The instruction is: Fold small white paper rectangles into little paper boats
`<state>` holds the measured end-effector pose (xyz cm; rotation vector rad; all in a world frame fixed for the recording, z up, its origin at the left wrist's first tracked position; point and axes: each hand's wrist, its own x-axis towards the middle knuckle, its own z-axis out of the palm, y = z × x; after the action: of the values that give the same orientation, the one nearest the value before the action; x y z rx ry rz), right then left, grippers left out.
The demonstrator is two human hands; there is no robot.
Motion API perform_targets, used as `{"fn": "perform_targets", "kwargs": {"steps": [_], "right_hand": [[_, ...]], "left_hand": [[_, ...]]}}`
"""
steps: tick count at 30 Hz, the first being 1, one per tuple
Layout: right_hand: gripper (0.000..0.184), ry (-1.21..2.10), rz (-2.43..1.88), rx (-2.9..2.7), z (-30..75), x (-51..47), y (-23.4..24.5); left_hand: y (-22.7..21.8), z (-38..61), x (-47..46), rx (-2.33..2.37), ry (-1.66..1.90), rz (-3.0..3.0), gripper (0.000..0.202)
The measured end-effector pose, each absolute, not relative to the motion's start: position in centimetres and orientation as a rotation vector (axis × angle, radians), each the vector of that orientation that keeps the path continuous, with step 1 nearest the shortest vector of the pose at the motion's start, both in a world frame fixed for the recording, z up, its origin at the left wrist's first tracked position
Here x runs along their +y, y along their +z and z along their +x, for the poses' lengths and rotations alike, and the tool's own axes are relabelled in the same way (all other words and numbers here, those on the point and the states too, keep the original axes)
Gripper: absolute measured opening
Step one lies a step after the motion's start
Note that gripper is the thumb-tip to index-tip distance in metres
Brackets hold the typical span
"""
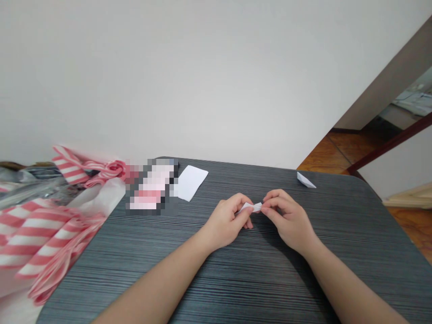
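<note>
Between my two hands is a small piece of folded white paper [252, 207], held just above the dark tabletop. My left hand [230, 219] pinches its left end between thumb and fingers. At its right end, the thumb and fingertips of my right hand [286, 218] close on the paper. My fingers hide part of its shape. Farther back on the right lies another folded white paper piece [305, 180], with a pointed end. A flat white sheet [192, 182] rests on the table to the left of my hands.
The dark, streaked table [216, 279] stands against a pale wall [216, 81]. A pixelated pink-and-white object [151, 184] lies near its left edge. Beyond that edge are red-and-white striped cloths [43, 229] and clear plastic. Wooden-looking floor [337, 148] shows at the right.
</note>
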<state>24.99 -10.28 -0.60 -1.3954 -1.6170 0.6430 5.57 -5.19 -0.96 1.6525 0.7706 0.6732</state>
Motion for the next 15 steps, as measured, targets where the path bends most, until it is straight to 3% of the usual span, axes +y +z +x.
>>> {"fn": "perform_targets", "kwargs": {"steps": [3, 6, 8, 15], "right_hand": [[0.004, 0.712, -1.361, -1.51, 24.9, -10.2, -1.2], [0.021, 0.911, -1.381, -1.415, 24.9, -10.2, -1.7], [0.017, 0.971, -1.42, -1.448, 24.9, -10.2, -1.7], [0.01, 0.798, -1.369, -1.57, 24.6, -10.1, -0.4]], "left_hand": [[-1.0, 5.6, -5.2, 0.77, 0.686, 1.623, 0.02], [-0.9, 5.6, -5.2, 0.769, 0.703, 1.588, 0.02], [-0.8, 5.6, -5.2, 0.765, 0.709, 1.582, 0.019], [-0.4, 5.5, -5.2, 0.756, 0.679, 1.571, 0.018]]}}
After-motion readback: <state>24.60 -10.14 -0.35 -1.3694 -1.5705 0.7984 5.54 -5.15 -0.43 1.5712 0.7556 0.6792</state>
